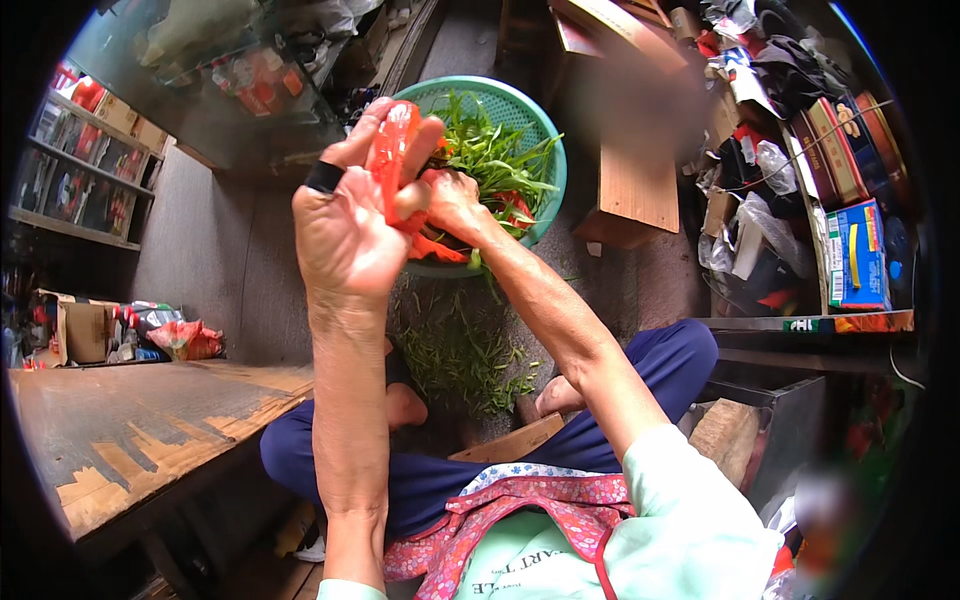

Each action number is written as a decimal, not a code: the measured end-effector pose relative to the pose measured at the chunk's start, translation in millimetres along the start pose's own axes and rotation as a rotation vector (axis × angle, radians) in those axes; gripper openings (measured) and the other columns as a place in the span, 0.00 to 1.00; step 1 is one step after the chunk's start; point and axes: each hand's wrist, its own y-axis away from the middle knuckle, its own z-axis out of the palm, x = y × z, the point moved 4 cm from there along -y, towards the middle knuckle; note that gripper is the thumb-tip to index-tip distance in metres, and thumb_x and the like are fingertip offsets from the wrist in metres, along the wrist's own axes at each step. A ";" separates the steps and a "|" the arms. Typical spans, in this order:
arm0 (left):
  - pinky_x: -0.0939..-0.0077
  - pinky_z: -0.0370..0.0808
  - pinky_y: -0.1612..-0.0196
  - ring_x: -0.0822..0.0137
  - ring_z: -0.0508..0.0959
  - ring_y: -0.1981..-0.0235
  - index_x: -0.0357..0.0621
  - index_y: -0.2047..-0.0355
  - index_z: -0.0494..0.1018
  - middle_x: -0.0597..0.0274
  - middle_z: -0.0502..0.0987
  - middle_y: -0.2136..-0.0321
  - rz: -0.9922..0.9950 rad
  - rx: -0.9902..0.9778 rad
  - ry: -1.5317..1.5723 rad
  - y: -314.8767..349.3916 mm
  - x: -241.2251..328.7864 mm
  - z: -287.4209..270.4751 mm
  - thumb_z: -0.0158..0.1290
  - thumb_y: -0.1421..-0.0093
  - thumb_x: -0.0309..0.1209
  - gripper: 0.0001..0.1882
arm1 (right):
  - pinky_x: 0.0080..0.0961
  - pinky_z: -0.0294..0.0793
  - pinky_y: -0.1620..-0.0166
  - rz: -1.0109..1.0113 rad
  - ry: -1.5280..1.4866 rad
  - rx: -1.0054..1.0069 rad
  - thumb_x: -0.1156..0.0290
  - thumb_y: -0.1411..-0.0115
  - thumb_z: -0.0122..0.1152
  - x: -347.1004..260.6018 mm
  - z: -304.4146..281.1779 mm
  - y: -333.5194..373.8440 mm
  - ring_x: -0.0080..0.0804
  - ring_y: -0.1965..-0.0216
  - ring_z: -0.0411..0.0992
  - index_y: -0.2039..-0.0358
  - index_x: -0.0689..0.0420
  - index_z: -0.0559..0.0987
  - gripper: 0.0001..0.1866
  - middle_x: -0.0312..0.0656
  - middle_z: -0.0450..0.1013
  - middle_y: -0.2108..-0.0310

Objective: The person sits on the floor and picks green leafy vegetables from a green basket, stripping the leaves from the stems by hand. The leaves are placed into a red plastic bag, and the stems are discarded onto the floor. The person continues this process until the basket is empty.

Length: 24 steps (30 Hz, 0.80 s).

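My left hand is raised at the near left of a green plastic basket, its palm turned up. A black band circles its thumb side. A shiny red plastic bag runs between its curled fingers and hangs down toward the basket. Beside it, my right hand reaches over the basket rim with fingers bent in against the red bag; its fingertips are partly hidden. Long leafy greens fill the basket, and more red plastic shows among them.
Cut green scraps lie on the floor between my feet. A worn wooden table stands at the left. A wooden box is right of the basket, with cluttered shelves farther right. A glass case stands at the far left.
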 end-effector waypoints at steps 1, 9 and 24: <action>0.71 0.69 0.64 0.52 0.71 0.40 0.30 0.41 0.61 0.45 0.70 0.42 -0.008 -0.024 0.040 -5.4 2.6 -3.3 0.54 0.42 0.32 0.31 | 0.39 0.77 0.53 -0.022 -0.002 0.051 0.66 0.50 0.59 2.8 -10.7 1.6 0.47 0.57 0.78 0.63 0.58 0.83 0.15 0.55 0.79 0.61; 0.67 0.63 0.65 0.46 0.68 0.39 0.45 0.31 0.45 0.44 0.59 0.37 -0.025 -0.119 0.219 -49.5 30.9 42.9 0.58 0.48 0.33 0.48 | 0.31 0.72 0.46 -0.403 -0.235 0.062 0.46 0.45 0.66 1.9 -143.7 46.7 0.40 0.48 0.73 0.47 0.57 0.77 0.32 0.50 0.76 0.50; 0.68 0.59 0.64 0.54 0.70 0.44 0.51 0.28 0.34 0.39 0.54 0.32 0.107 -0.138 0.230 -51.1 62.3 70.3 0.50 0.39 0.32 0.46 | 0.36 0.67 0.42 0.019 -0.801 0.719 0.34 0.42 0.56 70.2 -85.0 112.1 0.43 0.45 0.69 0.50 0.66 0.76 0.41 0.55 0.71 0.49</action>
